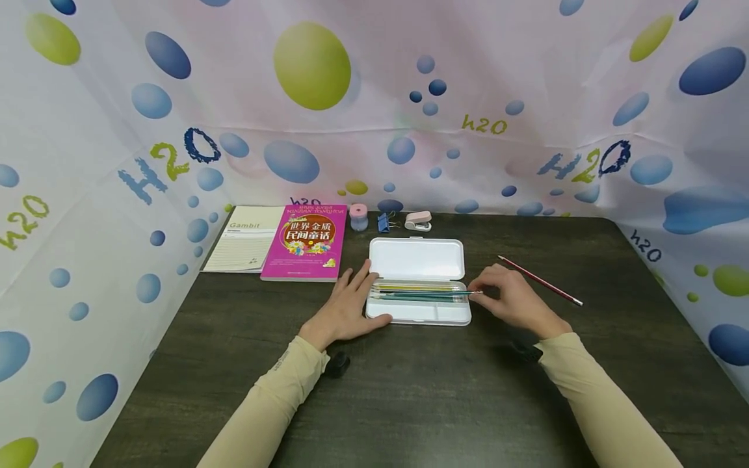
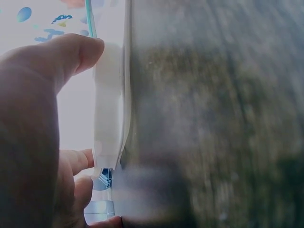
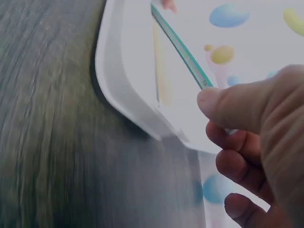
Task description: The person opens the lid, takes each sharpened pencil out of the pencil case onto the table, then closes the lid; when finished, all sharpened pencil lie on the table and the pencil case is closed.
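A white pencil case (image 1: 400,312) lies on the table with its lid (image 1: 417,259) folded back. Several pencils, yellow and green, lie in its rear compartment. My left hand (image 1: 344,313) rests spread at the case's left end, fingers along that side and thumb at the front edge; in the left wrist view the thumb lies on the case wall (image 2: 109,104). Between thumb and fingertips my right hand (image 1: 513,299) pinches the end of a green pencil (image 3: 185,53) at the case's right end. That pencil slants over the case in the right wrist view.
A red pencil (image 1: 541,281) lies right of the right hand. Behind the case stand a pink-topped small round container (image 1: 359,218), a blue binder clip (image 1: 383,223) and a pink-and-white stapler (image 1: 418,221). At back left, a pink book (image 1: 304,260) overlaps a cream notebook (image 1: 240,244).
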Demonstrator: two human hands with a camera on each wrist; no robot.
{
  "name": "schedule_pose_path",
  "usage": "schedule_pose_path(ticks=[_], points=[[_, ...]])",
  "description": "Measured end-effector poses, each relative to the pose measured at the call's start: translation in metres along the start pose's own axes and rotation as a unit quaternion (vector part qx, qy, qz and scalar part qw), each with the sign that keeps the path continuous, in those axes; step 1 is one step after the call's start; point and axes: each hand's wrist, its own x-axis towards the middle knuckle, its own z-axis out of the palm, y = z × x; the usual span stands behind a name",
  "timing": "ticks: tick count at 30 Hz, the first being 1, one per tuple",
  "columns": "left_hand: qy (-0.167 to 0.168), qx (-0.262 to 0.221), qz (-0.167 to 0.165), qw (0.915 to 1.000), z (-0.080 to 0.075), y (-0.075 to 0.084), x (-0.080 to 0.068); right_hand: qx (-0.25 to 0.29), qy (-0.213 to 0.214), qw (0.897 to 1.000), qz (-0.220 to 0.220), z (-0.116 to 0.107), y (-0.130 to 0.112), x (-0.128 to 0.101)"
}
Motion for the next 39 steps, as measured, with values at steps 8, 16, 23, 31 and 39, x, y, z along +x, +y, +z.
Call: schedule_pose_path(ticks=[8, 16, 23, 31, 39], points=[[0.009, -0.002, 0.005, 0.9999, -0.002, -0.001, 0.002, 0.03, 0.101, 0.991, 0.084, -0.027, 0.021, -0.039], [0.007, 0.002, 0.007, 0.9999, -0.001, -0.001, 0.003, 0.022, 0.145, 0.976, 0.164, -0.047, 0.041, -0.074], [0.004, 0.002, 0.005, 1.0, 0.0, -0.003, 0.003, 0.001, 0.158, 0.97, 0.184, -0.051, 0.052, -0.09], [0.005, -0.002, 0.006, 1.0, -0.001, -0.005, 0.001, -0.023, 0.184, 0.96, 0.212, -0.052, 0.065, -0.104], [0.007, -0.009, 0.005, 0.9999, 0.001, -0.003, 0.001, -0.063, 0.195, 0.946, 0.25, -0.048, 0.076, -0.112]])
